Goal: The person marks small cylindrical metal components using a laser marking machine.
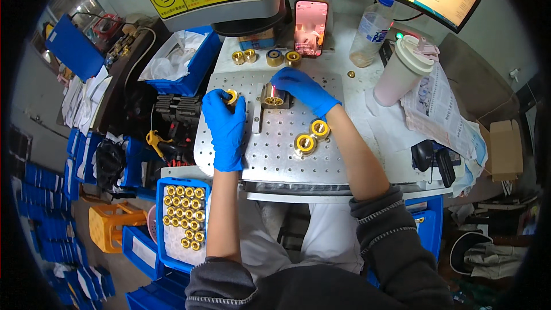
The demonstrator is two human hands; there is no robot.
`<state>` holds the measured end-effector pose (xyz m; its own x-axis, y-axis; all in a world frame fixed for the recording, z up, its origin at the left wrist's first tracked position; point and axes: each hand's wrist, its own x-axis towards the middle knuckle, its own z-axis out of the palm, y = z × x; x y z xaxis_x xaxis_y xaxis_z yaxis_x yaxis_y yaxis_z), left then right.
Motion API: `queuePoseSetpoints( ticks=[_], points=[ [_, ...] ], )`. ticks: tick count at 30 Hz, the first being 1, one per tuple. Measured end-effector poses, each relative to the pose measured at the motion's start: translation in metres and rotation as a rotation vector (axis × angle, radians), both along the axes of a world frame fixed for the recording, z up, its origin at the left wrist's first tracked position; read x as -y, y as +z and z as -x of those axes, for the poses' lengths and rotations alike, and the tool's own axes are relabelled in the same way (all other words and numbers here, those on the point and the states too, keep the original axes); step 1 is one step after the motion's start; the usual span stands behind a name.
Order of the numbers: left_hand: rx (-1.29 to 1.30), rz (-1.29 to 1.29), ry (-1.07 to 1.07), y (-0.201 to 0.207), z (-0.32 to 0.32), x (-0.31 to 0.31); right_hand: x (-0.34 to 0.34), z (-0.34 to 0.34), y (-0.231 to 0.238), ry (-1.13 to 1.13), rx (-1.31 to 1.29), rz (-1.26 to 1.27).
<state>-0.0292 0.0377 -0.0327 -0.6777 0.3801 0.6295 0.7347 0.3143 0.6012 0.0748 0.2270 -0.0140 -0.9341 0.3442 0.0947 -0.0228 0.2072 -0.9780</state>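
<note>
Blue gloves cover both my hands. My left hand (222,123), at the left part of the perforated metal plate (275,158), is closed on a brass ring fitting (231,97) with a yellow inner rim. In the middle of the plate, another brass fitting (273,99) sits at a small dark fixture block (283,103), a red light spot on it. The bent fingers of my right hand (304,89) grip its far upper side; the fingertips are partly hidden. Two yellow-rimmed brass fittings, one nearer (305,144) and one farther (319,130), lie close together below my right wrist.
Several fittings (275,57) line the plate's back edge, before a propped phone (310,28). A machine head (229,6) overhangs the back. A bottle (372,31), lidded cup (404,70) and scanner-like black device (423,155) stand right. A blue tray (161,218) of fittings sits lower left.
</note>
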Motion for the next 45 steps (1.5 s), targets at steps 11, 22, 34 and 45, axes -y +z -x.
queuePoseSetpoints(
  ticks=[11, 22, 34, 45],
  points=[
    [0.045, 0.016, -0.015, 0.004, -0.003, 0.002, -0.013, -0.024, 0.021, -0.302, 0.118, -0.001],
    [0.057, 0.039, -0.003, 0.002, -0.002, 0.001, -0.036, -0.081, 0.046, 0.439, 0.576, 0.054],
    [0.009, 0.027, 0.001, -0.001, -0.001, 0.000, -0.034, -0.070, 0.045, 0.048, 0.688, 0.110],
    [0.000, 0.003, -0.008, -0.005, 0.001, 0.002, -0.027, -0.054, 0.036, -0.251, 0.077, 0.572]
  ],
)
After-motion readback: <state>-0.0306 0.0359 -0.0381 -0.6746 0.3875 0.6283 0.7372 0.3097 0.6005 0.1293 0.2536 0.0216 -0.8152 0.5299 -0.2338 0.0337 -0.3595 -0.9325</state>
